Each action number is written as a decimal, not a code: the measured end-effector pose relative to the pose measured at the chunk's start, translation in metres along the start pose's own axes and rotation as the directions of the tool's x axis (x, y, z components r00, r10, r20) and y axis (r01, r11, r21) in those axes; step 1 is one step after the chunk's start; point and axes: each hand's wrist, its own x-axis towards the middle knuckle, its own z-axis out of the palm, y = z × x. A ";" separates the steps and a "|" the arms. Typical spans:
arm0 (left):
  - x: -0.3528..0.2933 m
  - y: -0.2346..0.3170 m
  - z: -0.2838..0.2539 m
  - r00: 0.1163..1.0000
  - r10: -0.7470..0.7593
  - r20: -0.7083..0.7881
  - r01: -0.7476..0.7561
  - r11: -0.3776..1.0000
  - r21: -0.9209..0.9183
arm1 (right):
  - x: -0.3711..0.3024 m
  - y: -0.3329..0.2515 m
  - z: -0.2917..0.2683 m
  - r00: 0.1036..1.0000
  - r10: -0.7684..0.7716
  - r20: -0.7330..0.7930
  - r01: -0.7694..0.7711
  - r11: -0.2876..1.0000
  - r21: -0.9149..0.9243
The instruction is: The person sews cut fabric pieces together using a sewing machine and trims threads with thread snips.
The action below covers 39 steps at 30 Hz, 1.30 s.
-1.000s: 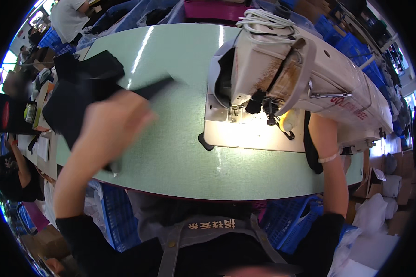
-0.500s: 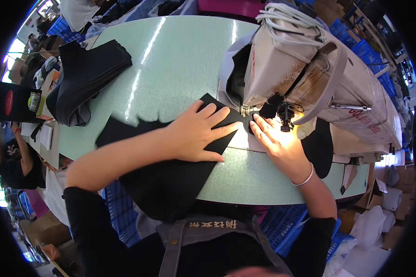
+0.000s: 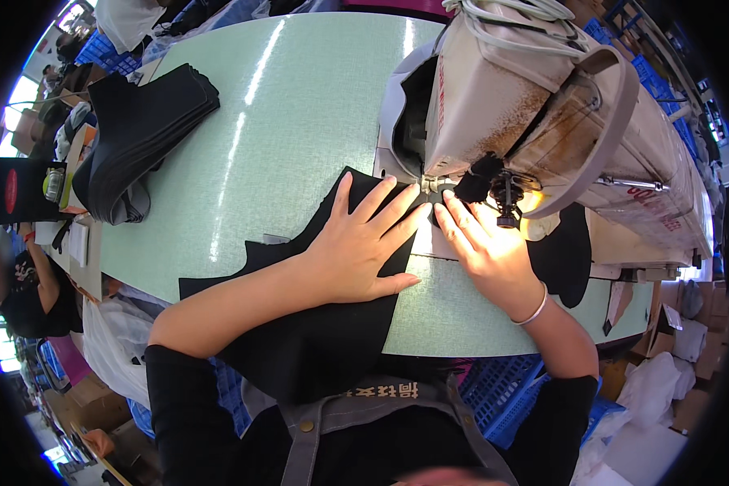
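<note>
My left hand (image 3: 356,243) lies flat on a large piece of black fabric (image 3: 316,344), fingers spread, their tips close to the sewing machine's presser foot (image 3: 431,185). The fabric drapes over the table's near edge towards my apron. Just right of the foot rests my right hand (image 3: 488,257), its fingers stretched out on a dark edge of cloth under the lamp's bright spot. Above both hands rises the beige, rust-stained sewing machine (image 3: 494,89). Black fabric (image 3: 563,255) also shows beyond my right wrist. What lies right under the needle is too small to make out.
A folded stack of black fabric pieces (image 3: 142,121) lies on the pale green table (image 3: 300,97) at the left. Blue crates (image 3: 498,393) stand below the near edge. Coiled white cable (image 3: 526,20) tops the machine. Another person (image 3: 36,279) sits at the far left.
My left hand and forearm have moved slightly right with the large black fabric, whose left edge has swung inward towards the machine. My right hand stays beside the presser foot.
</note>
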 end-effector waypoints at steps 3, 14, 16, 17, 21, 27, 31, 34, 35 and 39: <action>0.002 0.000 0.000 1.000 -0.002 -0.010 0.002 1.000 0.003 | 0.000 -0.001 0.000 1.000 -0.016 -0.009 0.015 0.999 -0.030; 0.018 -0.009 0.001 0.998 0.011 -0.054 -0.011 1.000 0.007 | -0.003 0.016 0.017 0.997 0.065 0.032 -0.067 0.995 0.067; 0.017 -0.009 0.002 0.995 0.026 -0.092 -0.026 1.000 0.000 | -0.005 0.017 0.019 0.990 0.117 0.075 -0.125 0.986 0.113; 0.017 -0.009 0.002 0.995 0.027 -0.096 -0.028 1.000 -0.005 | -0.005 0.018 0.020 0.989 0.125 0.079 -0.136 0.979 0.153; 0.016 -0.011 0.002 0.996 0.035 -0.088 -0.035 0.999 -0.005 | -0.002 0.020 0.021 0.996 0.077 -0.042 -0.068 0.980 0.189; 0.019 -0.011 -0.004 0.998 0.041 -0.040 -0.041 0.999 0.001 | -0.002 0.019 0.017 0.994 0.104 0.014 -0.105 0.981 0.162; 0.019 -0.019 -0.021 0.991 0.092 0.095 -0.087 0.995 -0.052 | 0.001 0.026 0.019 0.988 0.137 -0.067 -0.108 0.939 0.328; 0.017 -0.014 -0.026 0.986 0.086 0.144 -0.081 0.996 -0.044 | 0.003 0.030 0.020 0.985 0.152 -0.078 -0.100 0.882 0.460; 0.017 -0.012 -0.026 0.987 0.073 0.142 -0.069 0.997 -0.033 | 0.004 0.030 0.020 0.986 0.120 -0.120 -0.063 0.915 0.398; 0.019 -0.010 -0.025 0.991 0.049 0.124 -0.049 0.999 -0.001 | 0.005 0.027 0.014 0.986 0.072 -0.152 -0.003 0.911 0.413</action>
